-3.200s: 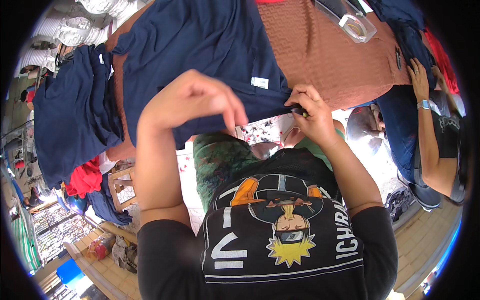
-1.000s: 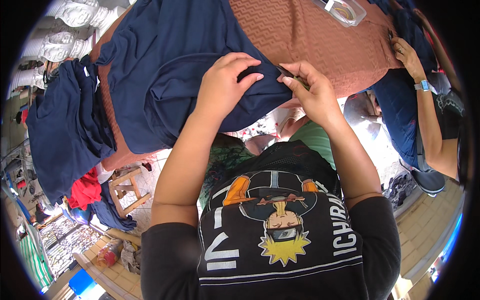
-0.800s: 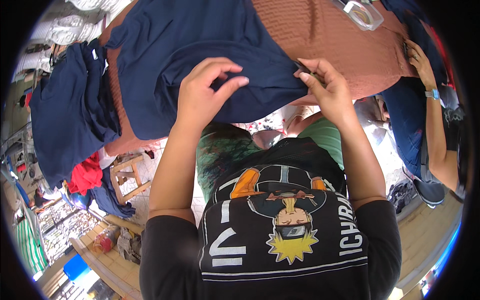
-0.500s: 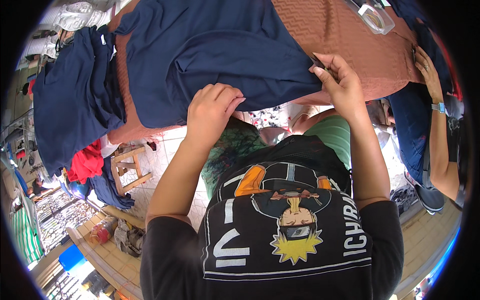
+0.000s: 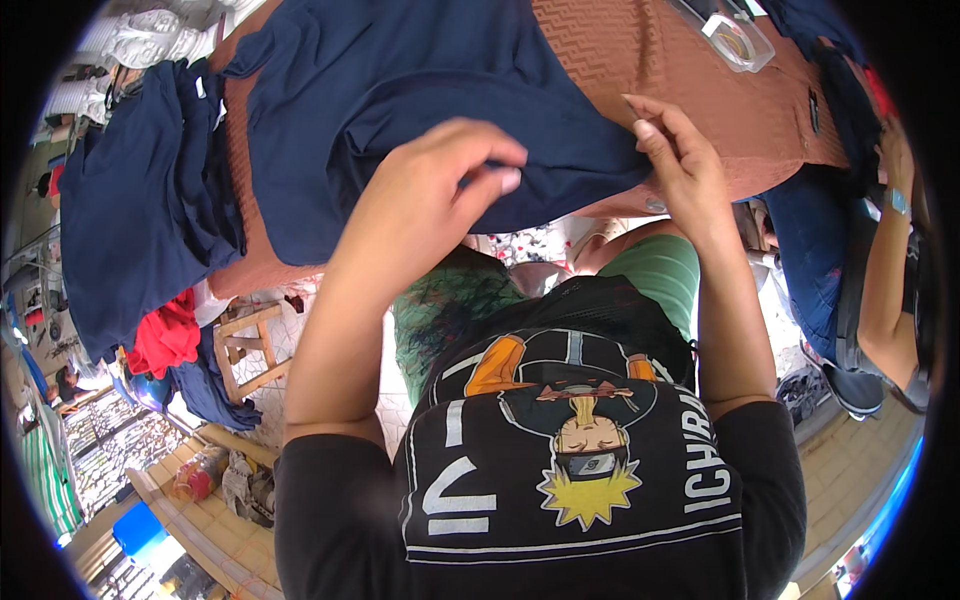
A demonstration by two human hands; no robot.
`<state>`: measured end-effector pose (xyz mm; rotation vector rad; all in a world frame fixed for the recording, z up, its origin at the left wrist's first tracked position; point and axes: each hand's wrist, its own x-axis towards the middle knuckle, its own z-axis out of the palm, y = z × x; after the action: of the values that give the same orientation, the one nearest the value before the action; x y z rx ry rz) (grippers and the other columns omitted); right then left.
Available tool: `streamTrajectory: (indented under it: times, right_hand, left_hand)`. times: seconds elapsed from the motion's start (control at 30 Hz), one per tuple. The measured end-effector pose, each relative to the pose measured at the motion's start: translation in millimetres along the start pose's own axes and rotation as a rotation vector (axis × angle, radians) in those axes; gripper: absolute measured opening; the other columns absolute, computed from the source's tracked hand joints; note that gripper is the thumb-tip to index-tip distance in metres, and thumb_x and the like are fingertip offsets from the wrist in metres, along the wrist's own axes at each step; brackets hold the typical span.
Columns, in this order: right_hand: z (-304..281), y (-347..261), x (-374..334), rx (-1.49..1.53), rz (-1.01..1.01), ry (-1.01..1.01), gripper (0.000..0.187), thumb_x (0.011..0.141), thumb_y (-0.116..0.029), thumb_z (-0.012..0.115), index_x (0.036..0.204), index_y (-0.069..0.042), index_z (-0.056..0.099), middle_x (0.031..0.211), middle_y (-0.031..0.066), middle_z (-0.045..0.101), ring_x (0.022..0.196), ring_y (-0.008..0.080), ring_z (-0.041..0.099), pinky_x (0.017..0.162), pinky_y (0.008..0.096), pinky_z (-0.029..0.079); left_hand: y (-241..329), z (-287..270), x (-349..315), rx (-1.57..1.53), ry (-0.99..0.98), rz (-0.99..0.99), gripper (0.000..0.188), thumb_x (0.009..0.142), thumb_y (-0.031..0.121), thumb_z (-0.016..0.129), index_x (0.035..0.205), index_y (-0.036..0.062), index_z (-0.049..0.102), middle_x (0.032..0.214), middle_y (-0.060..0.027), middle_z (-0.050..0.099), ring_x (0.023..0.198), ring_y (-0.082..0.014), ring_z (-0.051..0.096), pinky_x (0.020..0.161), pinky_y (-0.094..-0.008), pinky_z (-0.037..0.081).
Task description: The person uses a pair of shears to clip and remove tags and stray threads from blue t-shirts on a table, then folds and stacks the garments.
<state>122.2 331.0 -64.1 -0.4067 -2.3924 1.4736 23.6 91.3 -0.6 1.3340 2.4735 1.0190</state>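
A navy blue garment [image 5: 320, 110] lies spread over a table, its near edge hanging toward my lap. My left hand [image 5: 445, 180] is raised above the near folds of the cloth, slightly blurred, thumb and forefinger apart with nothing seen between them. At the garment's right corner is my right hand [image 5: 688, 165], its fingers closed on a small pointed tool [image 5: 632, 108]. Only the thin tip of that tool shows past the fingertips; the rest is hidden in the hand.
A brown patterned cloth [image 5: 610, 60] covers the table. At its far right sits a clear plastic box [image 5: 738, 45], with a small dark object [image 5: 813, 112] nearby. Navy garments [image 5: 150, 200] hang off the left end above a wooden stool [image 5: 250, 350]. Another person's arm [image 5: 885, 270] reaches in at right.
My left hand has lifted off the cloth and moved right, its fingers parting. My right hand has stayed near the corner. The other person's hand has shifted off the table edge.
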Motion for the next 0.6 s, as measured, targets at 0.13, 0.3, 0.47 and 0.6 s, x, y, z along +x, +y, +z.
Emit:
streamTrajectory:
  times: [0.13,0.3,0.47,0.6]
  right_hand:
    - [9.4,-10.5,-1.5,-0.178,-0.191,-0.032,0.03,0.087,-0.009,0.062,0.116,-0.006,0.059,0.104,0.0146,0.063,0.098,0.0328,0.063,0.085,0.0401,0.049]
    - [20.1,-8.2,-3.4,-0.354,-0.181,-0.071,0.031,0.083,-0.007,0.064,0.113,-0.011,0.059,0.11,0.0109,0.058,0.093,0.0363,0.062,0.077,0.0448,0.051]
    - [22.2,-7.8,-3.0,-0.425,-0.203,-0.051,0.027,0.083,-0.007,0.063,0.11,-0.01,0.06,0.107,0.01,0.057,0.088,0.0357,0.064,0.073,0.0453,0.052]
    - [22.4,-13.2,-3.7,-0.467,-0.19,-0.053,0.027,0.083,-0.006,0.063,0.109,-0.008,0.06,0.105,0.0113,0.058,0.086,0.0359,0.064,0.072,0.0452,0.052]
  left_hand:
    - [-15.0,47.8,32.7,-0.153,0.252,-0.013,0.02,0.079,0.007,0.071,0.098,0.0044,0.068,0.103,-0.0087,0.065,0.082,-0.0248,0.066,0.073,-0.0326,0.053]
    - [-18.3,82.8,43.5,-0.131,0.189,-0.134,0.03,0.078,0.01,0.075,0.107,0.0085,0.069,0.111,-0.0038,0.063,0.084,-0.0155,0.064,0.073,-0.0272,0.052]
    - [-20.8,89.0,43.5,-0.093,0.21,-0.159,0.036,0.076,0.012,0.078,0.11,0.0092,0.069,0.111,-0.0029,0.063,0.082,-0.0162,0.063,0.076,-0.0282,0.052]
    - [-21.6,88.8,44.0,-0.095,0.206,-0.173,0.036,0.075,0.013,0.078,0.11,0.0091,0.069,0.111,-0.0027,0.063,0.081,-0.0158,0.063,0.075,-0.028,0.052]
